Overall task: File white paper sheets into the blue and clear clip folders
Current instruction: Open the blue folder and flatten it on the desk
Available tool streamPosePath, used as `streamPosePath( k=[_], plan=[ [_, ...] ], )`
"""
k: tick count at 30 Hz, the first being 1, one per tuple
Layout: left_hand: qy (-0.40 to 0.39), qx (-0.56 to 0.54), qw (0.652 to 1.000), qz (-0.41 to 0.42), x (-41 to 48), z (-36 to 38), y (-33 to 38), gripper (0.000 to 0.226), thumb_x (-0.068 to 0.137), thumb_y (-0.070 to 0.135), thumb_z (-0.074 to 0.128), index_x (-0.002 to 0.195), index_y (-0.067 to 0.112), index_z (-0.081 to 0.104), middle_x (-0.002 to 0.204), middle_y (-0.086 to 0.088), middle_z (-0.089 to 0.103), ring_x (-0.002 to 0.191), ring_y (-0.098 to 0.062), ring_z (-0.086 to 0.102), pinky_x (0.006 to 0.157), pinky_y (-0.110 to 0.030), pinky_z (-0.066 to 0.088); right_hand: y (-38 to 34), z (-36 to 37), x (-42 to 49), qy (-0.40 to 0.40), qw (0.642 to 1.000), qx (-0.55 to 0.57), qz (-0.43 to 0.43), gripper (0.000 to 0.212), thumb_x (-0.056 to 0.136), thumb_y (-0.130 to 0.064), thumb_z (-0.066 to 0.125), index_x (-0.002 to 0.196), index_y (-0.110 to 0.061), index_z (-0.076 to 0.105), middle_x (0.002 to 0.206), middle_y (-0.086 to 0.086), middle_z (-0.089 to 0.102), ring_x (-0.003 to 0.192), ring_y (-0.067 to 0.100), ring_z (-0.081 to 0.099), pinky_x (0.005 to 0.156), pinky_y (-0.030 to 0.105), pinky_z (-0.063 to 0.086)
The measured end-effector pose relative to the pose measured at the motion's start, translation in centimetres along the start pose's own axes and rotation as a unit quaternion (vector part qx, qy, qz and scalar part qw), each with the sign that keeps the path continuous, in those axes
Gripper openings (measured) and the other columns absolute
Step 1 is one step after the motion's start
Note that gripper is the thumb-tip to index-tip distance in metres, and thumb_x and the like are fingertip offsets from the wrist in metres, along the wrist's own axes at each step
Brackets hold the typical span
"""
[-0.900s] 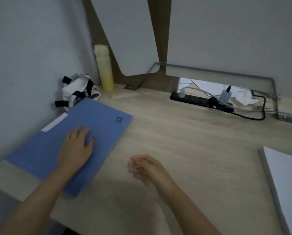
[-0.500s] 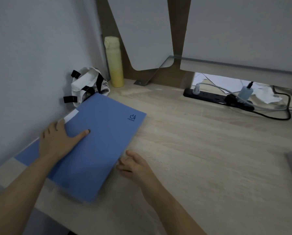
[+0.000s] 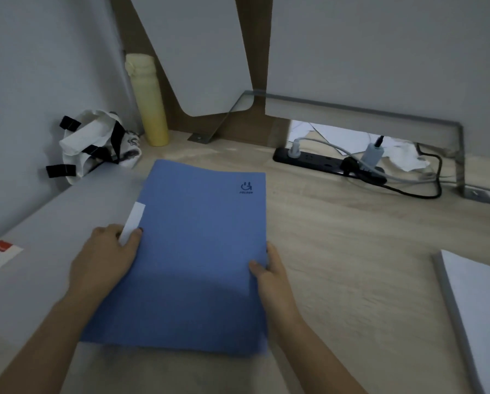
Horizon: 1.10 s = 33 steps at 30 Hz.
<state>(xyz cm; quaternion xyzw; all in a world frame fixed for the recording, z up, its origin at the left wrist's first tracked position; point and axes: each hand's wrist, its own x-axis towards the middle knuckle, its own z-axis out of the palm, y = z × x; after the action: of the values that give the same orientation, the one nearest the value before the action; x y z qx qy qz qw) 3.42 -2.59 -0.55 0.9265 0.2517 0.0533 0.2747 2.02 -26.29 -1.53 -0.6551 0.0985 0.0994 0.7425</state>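
Light wooden desk, blue folder lying flat near its left side, yellow bottle upright at the back corner, white bag beside it, black power strip along the back, white paper stack at right edge

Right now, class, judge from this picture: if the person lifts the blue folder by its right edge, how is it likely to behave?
The blue folder looks thin and flat, so it would probably feel light and flex somewhat. Its smooth cover lies on the wooden desk, so it likely slides easily when pushed. The right hand pinches only its edge, so the far side may sag.
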Motion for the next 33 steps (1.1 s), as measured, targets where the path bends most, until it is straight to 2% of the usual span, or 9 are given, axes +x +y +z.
streamPosePath(
  k=[4, 7, 9, 12, 15, 19, 24, 29, 33],
  plan=[
    [-0.058, -0.153, 0.987, 0.013, -2.6, 2.3, 3.8, 0.024, 0.096, 0.033, 0.041, 0.101, 0.011, 0.046, 0.101, -0.010, 0.054, 0.087, -0.026, 0.050, 0.074, -0.034, 0.035, -1.2, -4.9, -0.8, 0.033, 0.999, -0.005, 0.004, 0.036, 0.093, -0.004, 0.044, 0.125, -0.021, 0.050, 0.122, 0.004, 0.062, 0.109, 0.024, 0.061, 0.098, 0.043, 0.048],
    [-0.112, -0.270, 0.956, 0.022, -4.6, 3.3, 5.9, 0.030, 0.097, 0.030, 0.040, 0.116, 0.012, 0.054, 0.114, -0.004, 0.057, 0.100, -0.022, 0.053, 0.088, -0.035, 0.040, -1.8, -7.8, -1.6, 0.066, 0.998, -0.016, -0.004, 0.036, 0.092, -0.006, 0.048, 0.126, -0.020, 0.051, 0.118, 0.007, 0.065, 0.102, 0.024, 0.065, 0.087, 0.039, 0.054],
    [-0.132, -0.310, 0.941, 0.032, -6.0, 4.2, 6.9, 0.032, 0.098, 0.029, 0.040, 0.122, 0.017, 0.056, 0.122, -0.001, 0.058, 0.111, -0.020, 0.053, 0.100, -0.037, 0.038, -2.1, -9.7, -2.4, 0.075, 0.997, -0.025, -0.013, 0.038, 0.092, -0.007, 0.048, 0.126, -0.023, 0.050, 0.116, 0.006, 0.067, 0.098, 0.023, 0.067, 0.081, 0.034, 0.056],
    [-0.132, -0.353, 0.926, 0.036, -7.8, 5.6, 8.3, 0.023, 0.099, 0.026, 0.038, 0.113, 0.021, 0.055, 0.115, 0.003, 0.061, 0.106, -0.014, 0.050, 0.095, -0.030, 0.035, -2.7, -12.0, -3.6, 0.080, 0.995, -0.050, -0.032, 0.038, 0.093, -0.008, 0.048, 0.126, -0.027, 0.051, 0.111, -0.002, 0.068, 0.094, 0.017, 0.068, 0.070, 0.024, 0.057],
    [-0.133, -0.322, 0.937, 0.028, -8.3, 7.5, 9.2, 0.042, 0.099, 0.032, 0.035, 0.122, 0.004, 0.057, 0.127, -0.014, 0.058, 0.116, -0.029, 0.053, 0.102, -0.041, 0.039, -3.4, -13.9, -4.4, 0.086, 0.994, -0.054, -0.038, 0.039, 0.092, -0.010, 0.050, 0.126, -0.029, 0.052, 0.114, -0.001, 0.067, 0.096, 0.018, 0.067, 0.070, 0.024, 0.057],
    [-0.099, -0.328, 0.939, 0.028, -8.4, 9.3, 9.3, 0.040, 0.097, 0.033, 0.038, 0.105, 0.000, 0.060, 0.109, -0.016, 0.063, 0.100, -0.030, 0.058, 0.087, -0.041, 0.043, -3.4, -15.3, -4.9, 0.097, 0.994, -0.046, -0.029, 0.040, 0.092, -0.011, 0.051, 0.125, -0.033, 0.053, 0.113, 0.002, 0.069, 0.095, 0.022, 0.068, 0.071, 0.030, 0.055],
    [-0.039, -0.365, 0.930, 0.020, -8.9, 10.6, 9.8, 0.038, 0.095, 0.030, 0.044, 0.075, 0.000, 0.054, 0.075, -0.012, 0.056, 0.074, -0.026, 0.052, 0.063, -0.034, 0.037, -2.5, -16.6, -5.3, 0.123, 0.991, -0.055, -0.027, 0.042, 0.091, -0.011, 0.051, 0.123, -0.037, 0.055, 0.108, 0.000, 0.071, 0.092, 0.024, 0.069, 0.075, 0.036, 0.056],
    [-0.066, -0.498, 0.864, -0.029, -6.1, 9.9, 9.6, 0.020, 0.089, 0.026, 0.058, 0.089, 0.006, 0.058, 0.065, -0.006, 0.058, 0.050, -0.012, 0.059, 0.044, -0.024, 0.050, -2.5, -18.4, -5.6, 0.137, 0.989, -0.047, -0.010, 0.043, 0.091, -0.009, 0.051, 0.119, -0.041, 0.057, 0.104, -0.001, 0.074, 0.092, 0.026, 0.070, 0.082, 0.041, 0.056],
    [-0.105, -0.521, 0.846, -0.029, -3.1, 9.3, 9.9, 0.014, 0.091, 0.024, 0.057, 0.088, 0.009, 0.058, 0.071, -0.006, 0.059, 0.056, -0.011, 0.060, 0.046, -0.016, 0.053, -2.5, -19.6, -6.0, 0.120, 0.991, -0.050, 0.019, 0.046, 0.090, -0.010, 0.052, 0.122, -0.043, 0.056, 0.110, -0.003, 0.072, 0.095, 0.024, 0.070, 0.085, 0.041, 0.054]
  ],
)
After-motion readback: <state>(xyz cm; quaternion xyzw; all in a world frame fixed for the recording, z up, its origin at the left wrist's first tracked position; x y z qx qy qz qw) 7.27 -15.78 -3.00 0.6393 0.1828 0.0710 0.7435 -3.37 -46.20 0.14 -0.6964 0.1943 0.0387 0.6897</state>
